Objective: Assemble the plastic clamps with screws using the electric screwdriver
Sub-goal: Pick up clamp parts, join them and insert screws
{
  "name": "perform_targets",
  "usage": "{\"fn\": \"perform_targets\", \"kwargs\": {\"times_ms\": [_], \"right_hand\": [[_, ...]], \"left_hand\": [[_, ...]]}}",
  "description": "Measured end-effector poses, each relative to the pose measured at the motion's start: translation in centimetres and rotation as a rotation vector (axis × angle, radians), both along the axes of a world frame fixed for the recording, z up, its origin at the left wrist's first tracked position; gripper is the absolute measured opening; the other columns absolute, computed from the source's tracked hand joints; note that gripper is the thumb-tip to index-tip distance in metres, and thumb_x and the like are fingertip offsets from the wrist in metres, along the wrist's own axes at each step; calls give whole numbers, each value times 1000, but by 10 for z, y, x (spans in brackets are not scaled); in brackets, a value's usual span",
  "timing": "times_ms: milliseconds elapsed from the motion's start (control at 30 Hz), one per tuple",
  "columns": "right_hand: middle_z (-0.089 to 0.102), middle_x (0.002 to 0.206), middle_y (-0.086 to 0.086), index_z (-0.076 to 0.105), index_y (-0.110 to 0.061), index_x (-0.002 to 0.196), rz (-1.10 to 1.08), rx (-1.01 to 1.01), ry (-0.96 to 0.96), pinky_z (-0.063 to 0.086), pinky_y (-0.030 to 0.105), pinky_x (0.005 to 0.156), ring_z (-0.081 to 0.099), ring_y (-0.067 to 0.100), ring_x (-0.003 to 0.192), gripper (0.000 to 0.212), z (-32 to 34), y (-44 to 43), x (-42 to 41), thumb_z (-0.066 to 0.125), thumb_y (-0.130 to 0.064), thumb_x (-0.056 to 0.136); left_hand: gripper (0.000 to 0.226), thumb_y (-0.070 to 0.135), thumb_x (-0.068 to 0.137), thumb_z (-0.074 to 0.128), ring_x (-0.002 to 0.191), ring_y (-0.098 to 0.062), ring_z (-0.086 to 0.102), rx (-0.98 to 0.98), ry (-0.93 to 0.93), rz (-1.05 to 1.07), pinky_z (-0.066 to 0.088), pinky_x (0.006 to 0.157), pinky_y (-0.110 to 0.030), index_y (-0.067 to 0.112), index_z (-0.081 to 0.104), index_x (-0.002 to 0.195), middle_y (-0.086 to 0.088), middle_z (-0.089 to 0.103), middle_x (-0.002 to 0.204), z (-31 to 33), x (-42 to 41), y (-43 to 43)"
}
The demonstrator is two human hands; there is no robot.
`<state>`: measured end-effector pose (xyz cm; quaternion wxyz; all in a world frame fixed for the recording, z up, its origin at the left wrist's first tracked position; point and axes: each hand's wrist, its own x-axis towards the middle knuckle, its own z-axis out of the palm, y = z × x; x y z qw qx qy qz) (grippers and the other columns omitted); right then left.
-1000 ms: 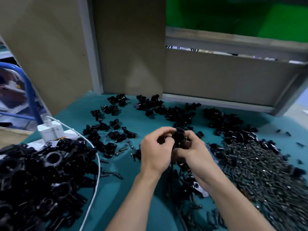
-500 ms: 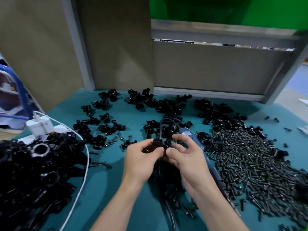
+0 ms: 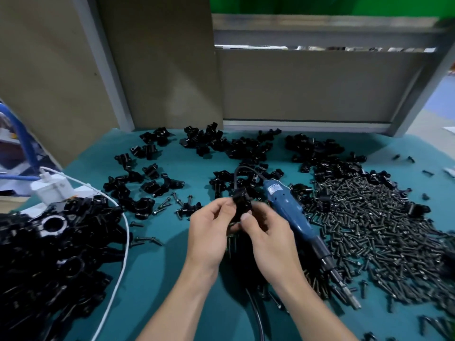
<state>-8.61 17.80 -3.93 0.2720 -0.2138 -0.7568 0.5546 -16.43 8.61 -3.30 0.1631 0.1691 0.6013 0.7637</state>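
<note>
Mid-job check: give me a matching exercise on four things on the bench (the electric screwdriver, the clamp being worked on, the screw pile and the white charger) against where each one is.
Things:
1. electric screwdriver
2. clamp
3. screw pile
4. white charger

Places:
A. pinched between the left hand and the right hand
B. at the far left
C. spread across the right side
D. lying flat just right of the right hand

Pairs: 1-D, 2-A, 3-C, 4-B

Factory assembly bench: teal mat (image 3: 157,267), screw heap (image 3: 384,232), clamp-part piles (image 3: 49,262), partition panels (image 3: 307,84).
</note>
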Motion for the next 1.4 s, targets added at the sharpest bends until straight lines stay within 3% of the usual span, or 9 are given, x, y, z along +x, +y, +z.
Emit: {"fn": "perform_targets", "kwargs": {"times_ms": [267,367,467,567,767,900,1033,1167,1400], "right_hand": [[67,69,2,64,-16,79,-65,-14,-4,51,32,62,59,14,61,24,-1,2,-1,61,-26,100],[64,62,4,61,-14,75,-80,-45,-28,48,38,57,52,12,55,28,-1,4,-1,62,-25,101],[68,63,-6,71,-28,80,-81,33,-26,48,23,54,55,3,53,20,1,8,3,66,-22,98],[71,82,-22,79,-35,104,-164,215,3,52,13,72,66,-3,78,21,3,4,8,73,-17,94],[71,95,-1,78,-14,110,-203,679,49,58,36,79,67,20,86,29,3,2,7,72,5,89],[71,115,-10,73,-18,126,-148,559,63,46,9,97,64,3,101,48,6,0,10,69,10,87],[71,124,-8,62,-28,140,-267,497,-26,52,27,104,66,8,109,54,22,15,13,64,-1,94],[65,132,5,59,-28,142,-442,490,-412,57,41,95,66,23,100,59,46,82,14,56,0,90],[70,116,6,66,-26,122,26,765,-997,52,32,79,61,25,92,31,51,131,-5,59,-10,96]], "left_hand": [[40,51,76,68,106,17,62,-340,342,99,48,89,-13,75,61,107,41,65,117,0,6,-6],[39,41,78,72,137,13,43,-171,163,-88,42,114,-29,69,68,105,30,43,155,1,8,0],[39,9,96,69,128,-20,64,37,-72,-161,55,104,-40,46,81,102,-4,65,141,-4,4,1],[22,15,92,74,110,-7,71,-40,-47,-17,56,98,-34,34,84,91,10,76,118,-6,-3,0],[21,24,100,66,87,-1,69,-237,245,-63,51,81,-32,37,79,90,19,76,90,-11,5,0],[31,4,98,65,113,-12,69,-137,107,-60,53,104,-41,30,79,107,7,76,117,-8,3,2],[44,-3,97,63,108,4,66,-108,14,23,56,85,-23,35,83,86,19,64,131,-6,-4,-1],[46,0,102,57,89,-16,75,-62,-139,44,60,68,-23,34,83,83,-6,76,108,-7,-6,-3],[22,2,94,70,81,-19,79,-56,-199,-51,62,62,-24,21,75,106,-5,81,86,-4,3,0]]}}
